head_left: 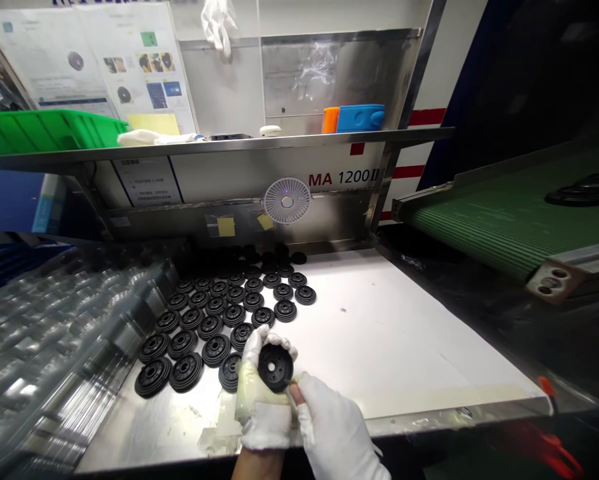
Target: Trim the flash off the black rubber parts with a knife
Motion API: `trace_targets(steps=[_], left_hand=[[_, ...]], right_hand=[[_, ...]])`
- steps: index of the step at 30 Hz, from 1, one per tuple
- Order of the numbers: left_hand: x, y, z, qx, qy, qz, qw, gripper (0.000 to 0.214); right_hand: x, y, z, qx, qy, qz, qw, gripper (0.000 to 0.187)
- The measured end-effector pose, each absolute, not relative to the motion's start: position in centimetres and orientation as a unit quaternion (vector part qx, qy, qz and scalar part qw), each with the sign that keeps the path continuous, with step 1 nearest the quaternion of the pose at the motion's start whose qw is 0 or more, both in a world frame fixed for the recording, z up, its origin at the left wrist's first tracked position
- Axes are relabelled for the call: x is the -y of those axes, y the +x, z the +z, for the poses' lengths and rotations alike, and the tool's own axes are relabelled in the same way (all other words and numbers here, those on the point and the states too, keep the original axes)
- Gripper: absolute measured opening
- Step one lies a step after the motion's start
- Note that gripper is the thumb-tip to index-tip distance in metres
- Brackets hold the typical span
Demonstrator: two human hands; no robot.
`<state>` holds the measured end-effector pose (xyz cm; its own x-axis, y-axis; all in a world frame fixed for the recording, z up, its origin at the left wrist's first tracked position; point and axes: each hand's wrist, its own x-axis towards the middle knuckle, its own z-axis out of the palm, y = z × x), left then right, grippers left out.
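Note:
My left hand (263, 393), in a white glove, is closed around a round black ribbed disc (275, 366) with a centre hole, held face up above the near edge of the steel bench (144, 427). My right hand (332, 427), also gloved, sits just right of it, its fingers pinched against the disc's lower right rim; what they hold, if anything, is too small to make out. Several identical black discs (214, 313) lie in rows on the bench just left of and behind my hands.
Stacked clear plastic trays (54, 340) fill the left. A white sheet (389, 333) covers the right bench. A green conveyor belt (519, 213) with black parts runs at the right. A small fan (287, 199), a shelf (279, 141) and a green bin (44, 130) stand behind.

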<state>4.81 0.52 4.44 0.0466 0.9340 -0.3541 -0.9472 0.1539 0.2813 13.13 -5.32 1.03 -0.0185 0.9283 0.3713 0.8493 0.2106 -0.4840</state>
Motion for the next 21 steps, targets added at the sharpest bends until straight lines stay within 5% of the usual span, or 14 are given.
trace_targets(steps=[7,17,21], left_hand=[[0.4,4.4,3.8,-0.249,0.074,0.623,0.737,0.033],[-0.7,5.1,3.9,-0.246,-0.034,0.629,0.737,0.004],[-0.2,5.0,3.8,-0.248,0.006,0.632,0.734,0.017]], right_hand=[[5.3,13.7,1.1,0.722,-0.617,0.061,0.308,0.027],[5.9,13.2,0.0,0.720,-0.626,0.042,0.297,0.029],[5.8,13.4,0.5,0.713,-0.631,0.077,0.298,0.029]])
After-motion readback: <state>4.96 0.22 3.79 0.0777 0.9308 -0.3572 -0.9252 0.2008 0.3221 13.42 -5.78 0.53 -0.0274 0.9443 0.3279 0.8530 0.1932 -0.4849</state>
